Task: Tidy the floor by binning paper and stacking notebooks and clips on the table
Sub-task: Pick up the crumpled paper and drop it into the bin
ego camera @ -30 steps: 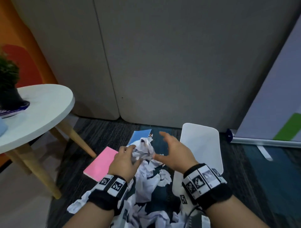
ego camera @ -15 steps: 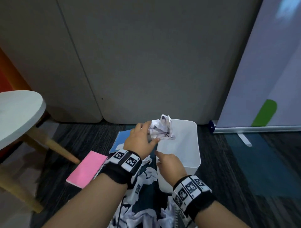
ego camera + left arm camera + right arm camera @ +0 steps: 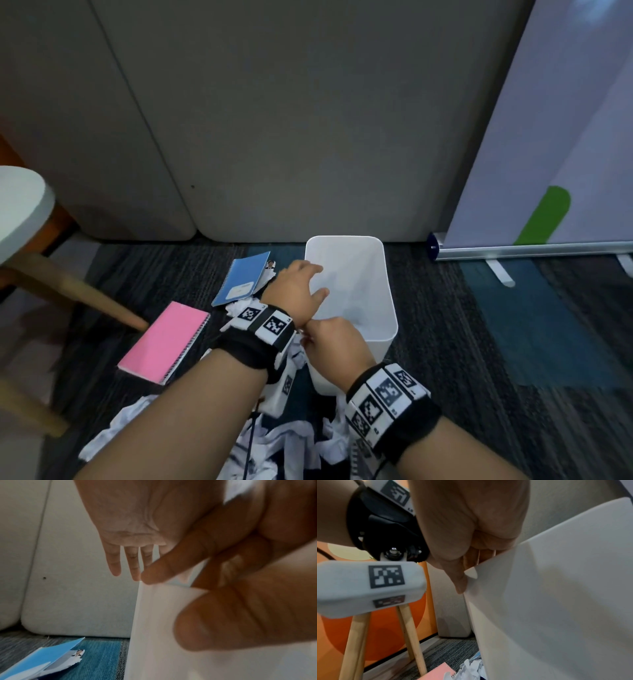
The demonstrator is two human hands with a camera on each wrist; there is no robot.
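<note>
**Left hand spread over the bin, right hand gripping its near corner**

A white bin (image 3: 373, 274) stands on the dark carpet (image 3: 479, 342), with a grey wall panel (image 3: 274, 120) on its far side. The left hand (image 3: 297, 291) reaches from the left across the bin's left rim, palm down over the opening. In the left wrist view its fingers (image 3: 132, 561) are straight and slightly apart, holding nothing. The left forearm crosses the frame on a slant from the near left, a black band with square markers around its wrist.

The right hand (image 3: 334, 341) sits at the bin's near left corner, just beside the left wrist. In the right wrist view its fingers curl over the rim into the bin while the thumb (image 3: 459, 580) presses the outer wall, so the hand grips the bin's edge. Its wrist wears the same kind of marker band.

Left of the bin, a blue notebook (image 3: 241, 282) lies on the carpet, and a pink spiral notebook (image 3: 164, 342) lies nearer and further left. Crumpled white paper (image 3: 291, 442) is heaped on the floor in the near part of the scene, between and under the forearms. The round white bench (image 3: 20, 205) with wooden legs shows at the far left edge. A banner stand (image 3: 548, 137) rises at the right.
</note>
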